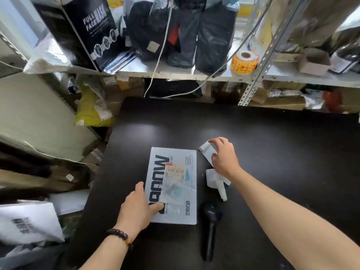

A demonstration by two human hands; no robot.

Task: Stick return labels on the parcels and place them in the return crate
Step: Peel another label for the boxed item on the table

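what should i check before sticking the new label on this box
1. Parcel flat on the black table: ok.
2. Parcel steadied: ok, the left hand presses on its near left part.
3. New label ready: ok, the right hand grips the white label strip beside the parcel.
4. Backing peeled off the strip: cannot tell.
5. Top face free for the label: not ok, an old label sits in the middle of it.
6. Black scanner off the parcel: ok, it lies on the table beside it.
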